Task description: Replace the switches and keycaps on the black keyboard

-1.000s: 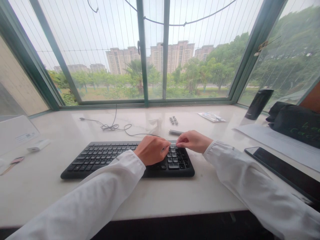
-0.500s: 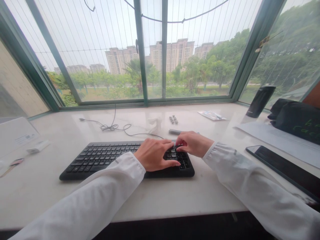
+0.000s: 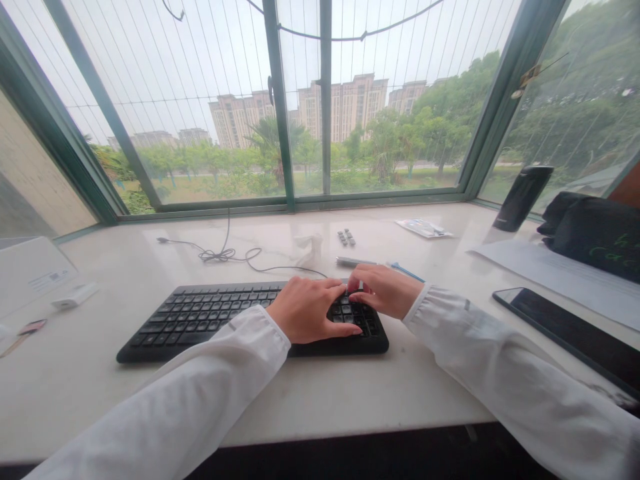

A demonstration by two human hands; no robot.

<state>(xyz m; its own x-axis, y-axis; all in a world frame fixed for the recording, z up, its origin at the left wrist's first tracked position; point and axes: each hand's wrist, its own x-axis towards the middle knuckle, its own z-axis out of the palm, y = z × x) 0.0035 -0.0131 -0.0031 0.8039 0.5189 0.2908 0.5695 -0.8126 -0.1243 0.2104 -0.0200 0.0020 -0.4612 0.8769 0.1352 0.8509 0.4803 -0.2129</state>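
Note:
A black keyboard [image 3: 195, 317] lies on the white sill, its right end under both hands. My left hand [image 3: 307, 310] rests across it, back up, thumb stretched over the number keys and fingers pointing right. My right hand [image 3: 387, 288] is at the upper right of the keyboard, its fingers curled and pressed down at the keys; whatever is between the fingertips is too small to make out. Just beyond them lies a grey metallic tool [image 3: 349, 262]. A thin blue stick [image 3: 407, 272] shows behind my right hand. Farther back sit several small loose keycaps [image 3: 346, 237].
A cable [image 3: 220, 255] and crumpled white tissue [image 3: 311, 248] lie behind the keyboard. To the right are a phone [image 3: 565, 333], papers [image 3: 550, 273], a black bottle [image 3: 523, 199] and a black bag [image 3: 595, 233]. A plastic packet [image 3: 424, 229] is near the window; a white adapter [image 3: 75, 297] is left.
My right hand has shifted slightly left over the keys, and the blue stick behind it now shows. My left hand stays in nearly the same place.

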